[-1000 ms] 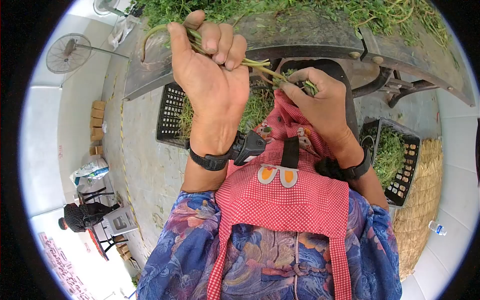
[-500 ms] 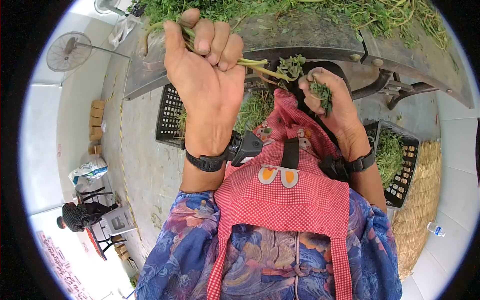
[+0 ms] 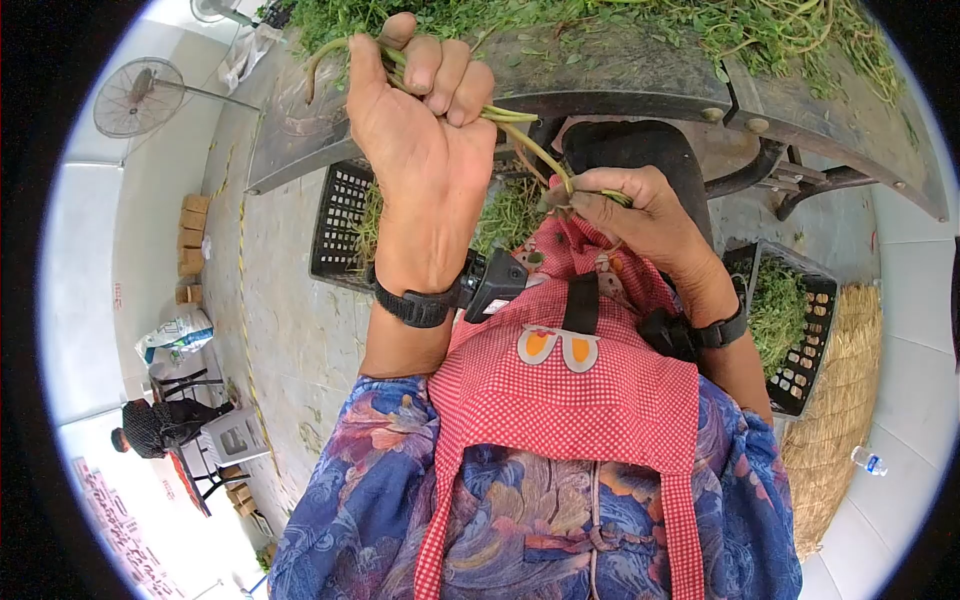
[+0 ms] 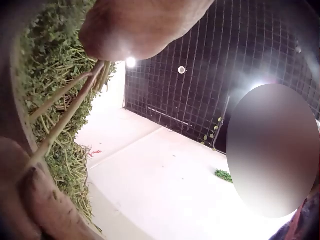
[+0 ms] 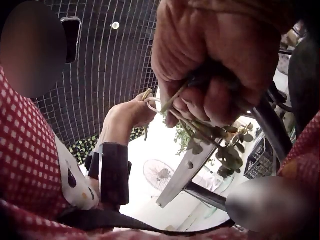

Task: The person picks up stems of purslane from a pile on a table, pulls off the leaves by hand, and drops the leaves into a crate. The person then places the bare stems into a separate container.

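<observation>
We record first the grey tabletop (image 3: 610, 75), its worn surface scattered with leaf bits and bearing a heap of leafy greens (image 3: 640, 18) along its far side. Next we note the red checked apron (image 3: 570, 410), worn over a blue patterned garment (image 3: 350, 480), then the woven straw (image 3: 840, 390) at the right. Below the tabletop stand two black crates: the left crate (image 3: 340, 230) and the right crate (image 3: 822, 345), both holding greens. A black seat (image 3: 640, 155) lies between them, partly under the tabletop's edge. We observe a fan (image 3: 138, 98) at the left and, well beyond the work, another person (image 3: 165, 425) in dark clothing. The left hand (image 3: 425, 140) is raised in front of the tabletop's near edge, palm toward the head camera, its fingers curled round a small bunch of green stems (image 3: 508, 115). One end of the bunch hooks out past the index finger; the other ends project toward the right hand (image 3: 650, 220). That hand is lower, above the apron, its thumb and fingers clamped on a longer stem (image 3: 543, 155) that spans the space between the two hands. In the right wrist view we find small leaves (image 5: 230, 155) hanging beside the right hand's fingers. Smallest, a clear bottle (image 3: 868, 460) lies near the straw.
</observation>
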`<control>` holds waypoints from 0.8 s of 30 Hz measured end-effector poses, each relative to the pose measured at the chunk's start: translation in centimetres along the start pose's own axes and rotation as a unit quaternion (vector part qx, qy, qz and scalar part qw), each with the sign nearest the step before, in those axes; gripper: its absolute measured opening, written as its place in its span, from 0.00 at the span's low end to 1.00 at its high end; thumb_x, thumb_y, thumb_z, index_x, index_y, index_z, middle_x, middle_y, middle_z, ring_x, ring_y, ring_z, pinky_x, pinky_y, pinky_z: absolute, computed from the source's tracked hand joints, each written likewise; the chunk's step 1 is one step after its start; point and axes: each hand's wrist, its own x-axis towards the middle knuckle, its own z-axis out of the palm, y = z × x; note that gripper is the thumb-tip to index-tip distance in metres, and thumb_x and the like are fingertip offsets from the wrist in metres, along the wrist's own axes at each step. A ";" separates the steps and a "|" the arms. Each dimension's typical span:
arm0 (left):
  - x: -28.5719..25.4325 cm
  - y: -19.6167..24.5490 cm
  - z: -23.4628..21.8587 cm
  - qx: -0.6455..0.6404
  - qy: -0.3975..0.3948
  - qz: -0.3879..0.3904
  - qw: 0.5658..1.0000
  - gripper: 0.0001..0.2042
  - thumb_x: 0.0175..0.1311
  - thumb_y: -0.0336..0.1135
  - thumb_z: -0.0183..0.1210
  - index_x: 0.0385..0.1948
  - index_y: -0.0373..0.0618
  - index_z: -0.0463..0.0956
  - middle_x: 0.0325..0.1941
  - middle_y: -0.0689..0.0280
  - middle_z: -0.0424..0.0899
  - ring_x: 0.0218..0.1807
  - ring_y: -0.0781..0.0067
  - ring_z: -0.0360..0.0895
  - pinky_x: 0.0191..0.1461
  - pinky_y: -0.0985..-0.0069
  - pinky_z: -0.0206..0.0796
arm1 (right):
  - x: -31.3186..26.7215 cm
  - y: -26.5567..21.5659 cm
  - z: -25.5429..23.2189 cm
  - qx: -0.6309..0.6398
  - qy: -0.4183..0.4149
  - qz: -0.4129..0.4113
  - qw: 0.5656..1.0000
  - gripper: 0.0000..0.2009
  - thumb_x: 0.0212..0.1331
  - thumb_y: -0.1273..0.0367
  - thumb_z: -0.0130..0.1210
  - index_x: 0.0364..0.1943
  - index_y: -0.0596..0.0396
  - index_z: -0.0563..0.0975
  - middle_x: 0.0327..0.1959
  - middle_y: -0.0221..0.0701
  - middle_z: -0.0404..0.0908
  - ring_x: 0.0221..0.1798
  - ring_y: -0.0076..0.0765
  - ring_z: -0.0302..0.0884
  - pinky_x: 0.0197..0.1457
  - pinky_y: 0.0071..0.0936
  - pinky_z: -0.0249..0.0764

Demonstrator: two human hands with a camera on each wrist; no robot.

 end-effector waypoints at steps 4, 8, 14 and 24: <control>0.0 0.2 0.0 0.019 0.007 0.009 1.000 0.15 0.70 0.42 0.37 0.30 0.41 0.67 0.16 0.73 0.54 0.17 0.81 0.48 0.16 0.82 0.43 | -0.2 0.8 0.0 0.020 -0.012 0.001 1.000 0.10 0.58 0.68 0.54 0.37 0.62 0.78 0.23 0.20 0.75 0.29 0.11 0.67 0.31 0.14 0.67; 0.2 0.3 0.2 0.026 0.013 0.030 0.999 0.15 0.70 0.42 0.37 0.30 0.42 0.68 0.15 0.73 0.54 0.16 0.82 0.48 0.16 0.83 0.42 | -0.7 -0.3 0.3 -0.034 -0.010 -0.034 0.999 0.10 0.57 0.68 0.54 0.31 0.62 0.78 0.20 0.23 0.74 0.27 0.14 0.68 0.29 0.18 0.66; -2.4 -1.8 3.1 0.068 0.045 0.024 0.996 0.18 0.70 0.48 0.38 0.31 0.44 0.69 0.12 0.75 0.54 0.14 0.84 0.47 0.16 0.83 0.39 | 0.0 -1.6 -0.8 0.153 0.221 0.081 0.960 0.09 0.57 0.68 0.51 0.29 0.60 0.77 0.14 0.22 0.69 0.15 0.14 0.60 0.18 0.15 0.54; -6.8 -4.8 4.1 0.180 -0.173 0.034 0.968 0.16 0.70 0.45 0.40 0.33 0.39 0.66 0.14 0.68 0.64 0.13 0.85 0.55 0.17 0.84 0.47 | -5.0 0.1 -8.1 0.124 0.531 0.048 0.837 0.07 0.55 0.69 0.49 0.21 0.53 0.72 0.16 0.19 0.65 0.16 0.13 0.57 0.17 0.16 0.51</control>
